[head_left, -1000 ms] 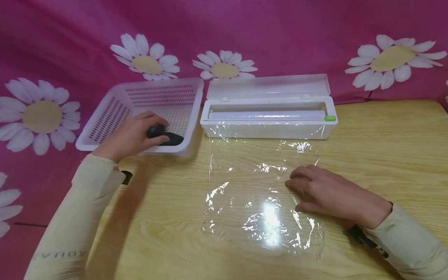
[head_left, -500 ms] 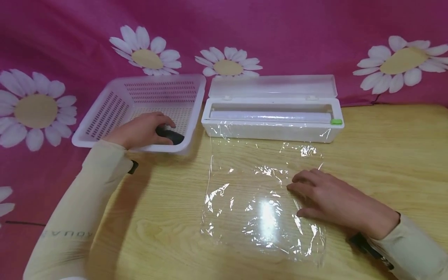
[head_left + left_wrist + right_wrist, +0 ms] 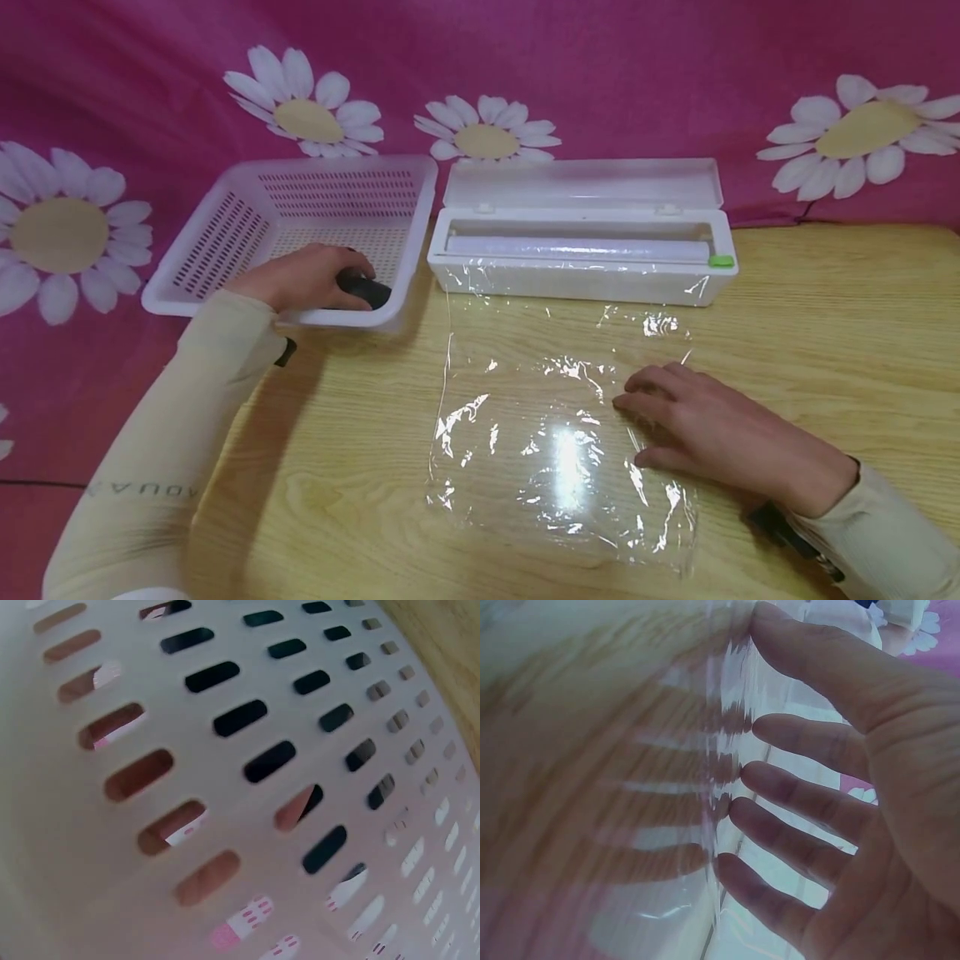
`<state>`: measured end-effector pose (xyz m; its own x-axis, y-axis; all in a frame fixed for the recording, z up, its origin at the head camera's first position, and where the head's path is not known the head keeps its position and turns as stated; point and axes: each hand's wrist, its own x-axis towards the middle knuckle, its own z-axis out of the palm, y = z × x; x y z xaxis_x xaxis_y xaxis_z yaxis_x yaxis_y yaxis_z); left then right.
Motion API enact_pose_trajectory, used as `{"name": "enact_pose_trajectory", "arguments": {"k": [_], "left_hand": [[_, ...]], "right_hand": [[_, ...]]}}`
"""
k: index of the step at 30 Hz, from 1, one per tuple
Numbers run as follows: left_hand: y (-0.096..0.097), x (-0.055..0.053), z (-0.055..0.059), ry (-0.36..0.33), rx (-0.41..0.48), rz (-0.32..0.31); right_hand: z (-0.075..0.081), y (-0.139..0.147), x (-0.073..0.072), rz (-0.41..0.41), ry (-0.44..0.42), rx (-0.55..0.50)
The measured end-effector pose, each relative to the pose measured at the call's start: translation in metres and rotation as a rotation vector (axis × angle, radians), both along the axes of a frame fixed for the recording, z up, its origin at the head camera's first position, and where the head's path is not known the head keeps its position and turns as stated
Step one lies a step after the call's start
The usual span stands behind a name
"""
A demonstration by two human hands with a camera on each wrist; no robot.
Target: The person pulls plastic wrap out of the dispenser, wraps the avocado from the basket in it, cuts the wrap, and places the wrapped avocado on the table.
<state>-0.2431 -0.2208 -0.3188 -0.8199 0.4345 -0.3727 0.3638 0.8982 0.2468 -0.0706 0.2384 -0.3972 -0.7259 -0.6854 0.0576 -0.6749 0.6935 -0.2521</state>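
Note:
My left hand (image 3: 315, 279) reaches into the white plastic basket (image 3: 172, 304), its fingers and thumb curled around a dark, smooth, elongated thing (image 3: 366, 290) near the front right corner. Through the basket's slots in the left wrist view, dark patches of it (image 3: 240, 718) show. A sheet of clear cling film (image 3: 487, 417) lies drawn out over the table from a roll (image 3: 577, 247) in a white dispenser box (image 3: 585, 285). At the sheet's right side rests my right hand (image 3: 712, 425), fingers spread and relaxed; in the right wrist view its fingertips (image 3: 769, 726) touch the film.
The dispenser's lid (image 3: 585, 183) stands raised at the back, and a green slider (image 3: 721, 261) sits at its right end. Behind the wooden table (image 3: 825, 333) hangs a magenta cloth (image 3: 637, 67) with large daisies.
My left hand has moved slightly right and lower in the basket, with more of the dark thing covered by its fingers. My right hand stays at the film's edge.

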Motion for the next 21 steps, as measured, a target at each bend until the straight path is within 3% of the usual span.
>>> {"name": "enact_pose_trajectory", "arguments": {"k": [8, 21], "left_hand": [[0.005, -0.007, -0.007, -0.031, -0.078, -0.016], [0.003, -0.01, -0.019, 0.027, -0.061, -0.049]], "right_hand": [[0.0, 0.001, 0.001, -0.007, -0.004, -0.004], [0.002, 0.001, 0.001, -0.014, -0.021, 0.001]]}}
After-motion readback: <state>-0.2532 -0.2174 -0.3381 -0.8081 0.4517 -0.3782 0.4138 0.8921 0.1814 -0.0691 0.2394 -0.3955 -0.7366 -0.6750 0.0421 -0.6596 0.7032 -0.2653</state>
